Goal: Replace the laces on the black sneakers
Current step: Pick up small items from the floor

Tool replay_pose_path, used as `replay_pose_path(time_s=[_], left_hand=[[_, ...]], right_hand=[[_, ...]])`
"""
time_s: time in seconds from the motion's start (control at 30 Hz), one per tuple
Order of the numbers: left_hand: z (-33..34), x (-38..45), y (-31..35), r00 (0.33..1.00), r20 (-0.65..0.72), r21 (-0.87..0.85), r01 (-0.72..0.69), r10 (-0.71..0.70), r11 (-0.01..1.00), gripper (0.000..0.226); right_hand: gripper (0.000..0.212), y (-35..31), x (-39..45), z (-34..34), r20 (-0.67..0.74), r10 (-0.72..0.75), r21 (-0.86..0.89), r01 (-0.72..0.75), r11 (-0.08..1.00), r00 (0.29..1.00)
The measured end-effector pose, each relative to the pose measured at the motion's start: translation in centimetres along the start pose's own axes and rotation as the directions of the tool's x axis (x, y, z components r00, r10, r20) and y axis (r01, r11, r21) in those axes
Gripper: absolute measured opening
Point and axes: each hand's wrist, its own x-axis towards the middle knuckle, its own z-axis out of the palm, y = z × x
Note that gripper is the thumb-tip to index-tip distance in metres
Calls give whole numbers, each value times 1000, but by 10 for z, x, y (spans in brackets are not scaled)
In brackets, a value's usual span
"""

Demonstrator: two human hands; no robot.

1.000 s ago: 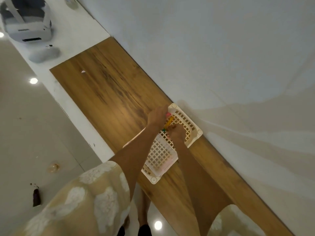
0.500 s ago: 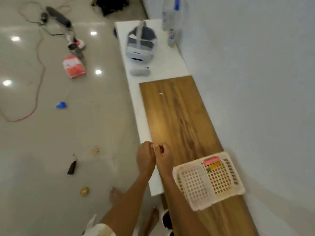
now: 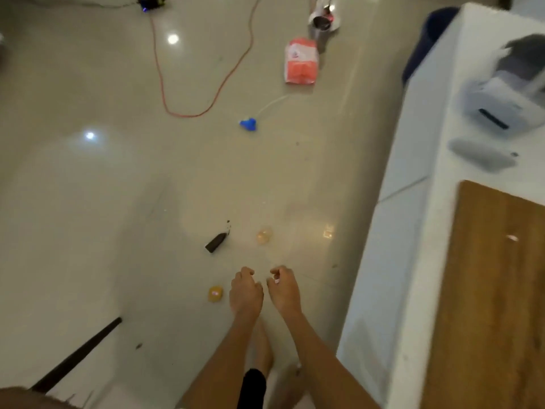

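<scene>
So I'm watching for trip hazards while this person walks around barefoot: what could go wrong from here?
1. The orange cable loops across the floor and could catch a foot.
2. Small bits lie just ahead of both hands: a yellow piece and a dark piece. Bare feet could land on them.
3. No sneakers show in this view, so the person may be walking while looking around for them.

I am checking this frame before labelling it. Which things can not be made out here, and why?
- Black sneakers and laces: none in the head view.
- Right hand: a tiny pale bit shows at the curled fingers, too small to identify.
- Left hand: fingers curled; anything held is hidden.
- White headset on the white counter: blurred, cut by the right edge.
- Wooden board: cut by the right and bottom edges.
</scene>
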Motion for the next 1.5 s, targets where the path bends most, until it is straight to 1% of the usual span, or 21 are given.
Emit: replay_pose_path(time_s=[0.1,0.2,0.3,0.37,0.43,0.5,0.57,0.63,0.7,0.77,0.8,0.87,0.93,1.0,1.07,1.13,1.2,1.27,1.33,1.4,1.5], left_hand=[[20,54,-49,990,-11,46,140,-139,989,33],[54,105,-99,954,-46,-7,296,-296,955,38],[95,148,-145,916,-118,-6,385,-383,923,46],[121,172,-172,869,-163,-41,466,-466,884,53],[140,188,-193,810,-185,-106,546,-556,831,60],[155,194,-206,783,-180,-168,572,-595,803,64],[168,196,-219,788,-180,-206,555,-589,806,66],[173,199,-227,799,-194,-217,530,-569,820,61],[175,201,-232,795,-211,-201,533,-568,822,55],[173,203,-235,802,-230,-190,519,-551,834,49],[172,204,-235,808,-234,-214,500,-541,839,47],[165,202,-228,812,-209,-382,445,-545,810,48],[149,192,-208,815,-141,-634,361,-562,684,44],[123,175,-177,852,-37,-821,272,-523,502,35],[94,155,-146,897,37,-902,220,-441,371,27],[70,136,-120,928,58,-924,189,-367,332,25],[52,119,-103,947,42,-916,164,-318,367,27],[37,109,-92,966,20,-881,139,-257,453,32],[24,103,-87,982,11,-838,112,-189,533,34],[14,99,-84,991,13,-816,88,-135,571,32],[5,95,-83,995,13,-806,70,-100,588,25]], right_hand=[[28,6,66,40,78,6,-135,5,991,997],[36,23,136,76,67,0,-234,16,972,998],[50,43,204,111,30,-80,-338,85,937,996],[60,57,242,133,18,-163,-395,157,905,986],[66,70,271,150,31,-198,-465,189,865,980],[63,79,287,161,4,-233,-543,197,816,973],[52,85,295,168,-50,-325,-579,237,780,945],[44,86,297,167,-91,-366,-527,267,807,926],[45,84,295,166,-112,-338,-389,272,880,934],[49,81,285,165,-104,-300,-164,281,945,948],[49,79,276,166,-82,-271,-51,267,962,959],[44,75,255,164,10,-178,184,174,967,984],[35,68,229,159,148,-52,393,-10,920,988],[33,63,201,152,247,47,506,-170,845,968],[34,55,172,141,295,125,552,-276,787,947],[34,46,145,130,328,163,573,-333,748,930],[36,34,123,120,348,168,591,-354,725,922],[38,20,108,110,345,150,609,-342,716,927],[38,7,101,100,351,119,602,-322,731,929],[38,1,99,87,373,70,588,-294,754,925],[41,-4,98,70,396,-34,546,-206,812,918]])
